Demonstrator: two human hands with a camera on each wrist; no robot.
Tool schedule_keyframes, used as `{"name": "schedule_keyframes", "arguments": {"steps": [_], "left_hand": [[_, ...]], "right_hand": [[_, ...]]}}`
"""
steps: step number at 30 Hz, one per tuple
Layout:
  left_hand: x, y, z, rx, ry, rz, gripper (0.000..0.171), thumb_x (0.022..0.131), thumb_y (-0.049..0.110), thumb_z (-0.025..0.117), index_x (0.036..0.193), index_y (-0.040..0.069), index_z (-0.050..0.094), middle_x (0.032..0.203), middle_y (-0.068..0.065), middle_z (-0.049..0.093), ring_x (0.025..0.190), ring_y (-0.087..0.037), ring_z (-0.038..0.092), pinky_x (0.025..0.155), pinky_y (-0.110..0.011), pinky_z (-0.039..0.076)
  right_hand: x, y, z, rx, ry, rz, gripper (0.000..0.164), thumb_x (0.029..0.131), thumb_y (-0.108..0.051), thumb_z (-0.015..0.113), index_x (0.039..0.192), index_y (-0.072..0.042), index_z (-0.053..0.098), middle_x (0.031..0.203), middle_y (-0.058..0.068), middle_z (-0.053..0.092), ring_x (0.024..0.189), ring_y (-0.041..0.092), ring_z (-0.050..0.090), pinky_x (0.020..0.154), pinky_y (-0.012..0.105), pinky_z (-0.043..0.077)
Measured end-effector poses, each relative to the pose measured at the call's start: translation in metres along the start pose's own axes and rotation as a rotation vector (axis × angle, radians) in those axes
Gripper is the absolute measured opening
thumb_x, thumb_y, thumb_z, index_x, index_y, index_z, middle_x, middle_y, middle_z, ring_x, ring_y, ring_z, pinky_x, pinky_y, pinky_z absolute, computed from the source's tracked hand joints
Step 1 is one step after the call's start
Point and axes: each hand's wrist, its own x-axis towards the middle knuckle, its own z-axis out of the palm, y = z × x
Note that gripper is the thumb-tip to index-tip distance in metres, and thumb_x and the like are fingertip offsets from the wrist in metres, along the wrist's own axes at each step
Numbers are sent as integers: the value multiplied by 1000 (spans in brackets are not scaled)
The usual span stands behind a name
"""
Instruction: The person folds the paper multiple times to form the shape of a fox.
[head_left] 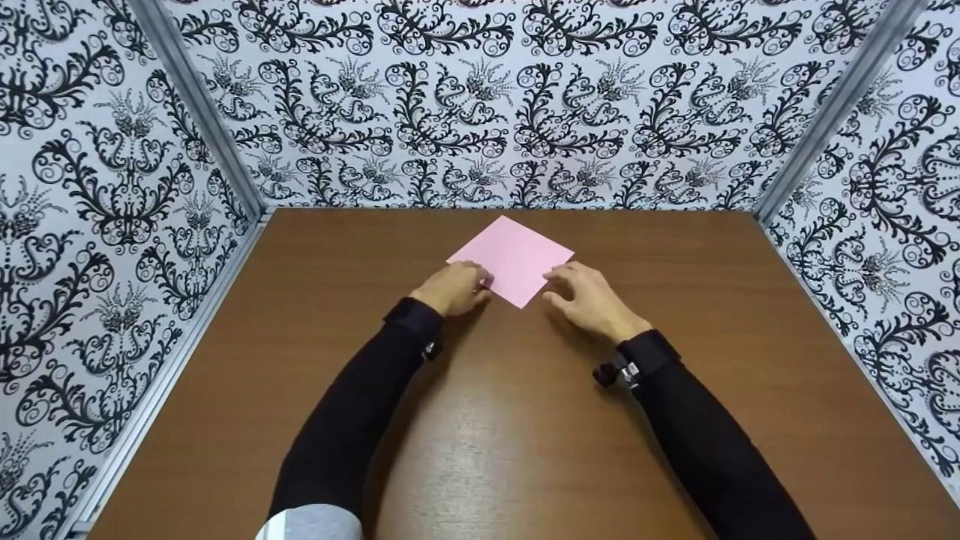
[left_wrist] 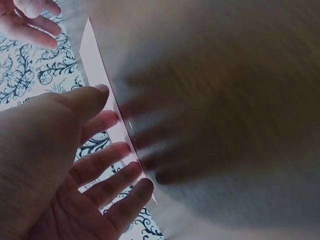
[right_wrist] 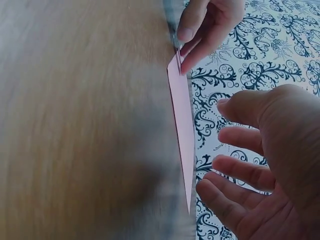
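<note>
A square pink sheet of paper (head_left: pixel 517 255) lies on the brown table, turned with one corner toward me. My left hand (head_left: pixel 456 289) is at its near left edge. In the left wrist view the extended fingers (left_wrist: pixel 107 150) reach to the paper's edge, thumb apart from them. A tiny shiny thing (left_wrist: pixel 132 126) shows by those fingertips; its kind cannot be told. Beside the near right edge is my right hand (head_left: pixel 591 301), its fingers relaxed and spread. In the right wrist view a gap separates the right fingertips from the paper (right_wrist: pixel 181 110).
The wood-look table (head_left: pixel 480 420) extends on all sides of the paper. Behind it stands a wall panel (head_left: pixel 480 105) with black scroll patterns. Similar panels and grey metal posts (head_left: pixel 199 105) bound the left and right sides. Both wrists wear black bands with small cameras.
</note>
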Motion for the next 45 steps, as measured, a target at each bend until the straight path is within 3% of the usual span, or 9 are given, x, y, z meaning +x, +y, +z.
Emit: {"name": "schedule_keyframes", "arguments": {"steps": [7,18,24,38,45], "left_hand": [[-1,9,-1,21,29,8,23,106,19,71,123,4,77,127,-15,77,124,-33,70,113,-48,56],[-26,23,-5,-20,91,21,23,104,19,75,124,8,81,124,-18,77,117,-35,72,103,-53,62],[-35,26,2,16,117,9,25,105,23,74,127,12,81,118,-14,75,109,-34,71,99,-51,63],[-62,36,17,-19,155,-9,27,103,35,76,122,17,84,118,-13,74,111,-40,66,92,-55,64],[-70,39,21,-29,146,13,25,103,34,76,120,17,85,110,-10,75,103,-33,68,94,-52,62]], "right_hand": [[2,-2,3,-1,6,-8,38,99,-12,78,133,4,73,137,25,71,129,44,68,115,56,53],[-2,-2,2,-44,3,-10,36,99,-14,78,130,3,75,132,24,75,125,41,71,110,56,55],[-9,-5,0,-41,-40,24,37,101,-17,78,132,2,75,131,24,76,125,41,72,112,55,55],[-26,-15,4,-46,-134,-29,28,102,-14,77,125,2,77,123,23,75,116,43,71,104,55,58],[-38,-21,4,-86,-153,-69,19,101,-11,77,115,1,81,113,22,75,109,41,70,98,54,57]]}}
